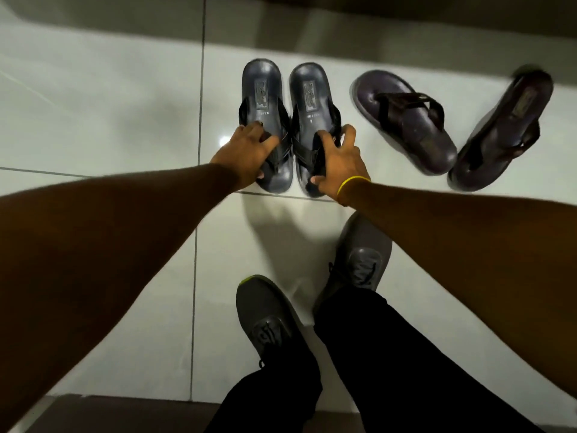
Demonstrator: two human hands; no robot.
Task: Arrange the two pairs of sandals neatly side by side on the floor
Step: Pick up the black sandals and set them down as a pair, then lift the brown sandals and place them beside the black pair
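Grey tiles (125, 89) hold 4 sandals (406, 126), 2 gripped.

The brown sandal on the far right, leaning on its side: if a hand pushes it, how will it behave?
The far-right brown sandal already leans on its edge, so a push would probably tip it flat. The glossy floor tiles look smooth, so it may slide easily. Its thick sole suggests it stays stiff, not floppy.
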